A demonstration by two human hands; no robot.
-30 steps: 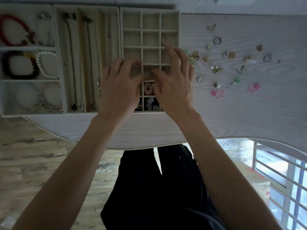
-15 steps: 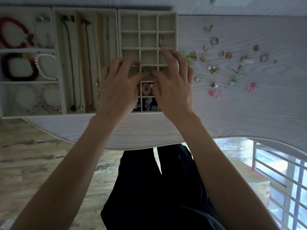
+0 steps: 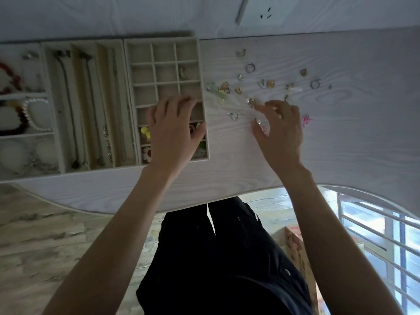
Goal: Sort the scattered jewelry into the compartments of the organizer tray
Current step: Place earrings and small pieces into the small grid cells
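Jewelry partly sorted. Nearest: left hand (image 3: 173,130) spread open, empty, over lower cells of the organizer tray (image 3: 167,64), holding flower and yellow pieces. Right hand (image 3: 278,128), a second ago over the tray, now out on the table (image 3: 352,144), fingers (image 3: 258,107) loosely open, touching a gold piece (image 3: 251,101), not yet gripped. Beyond: many rings and charms (image 3: 270,83) loose; upper cells mostly bare, one crescent earring (image 3: 183,73) stored.
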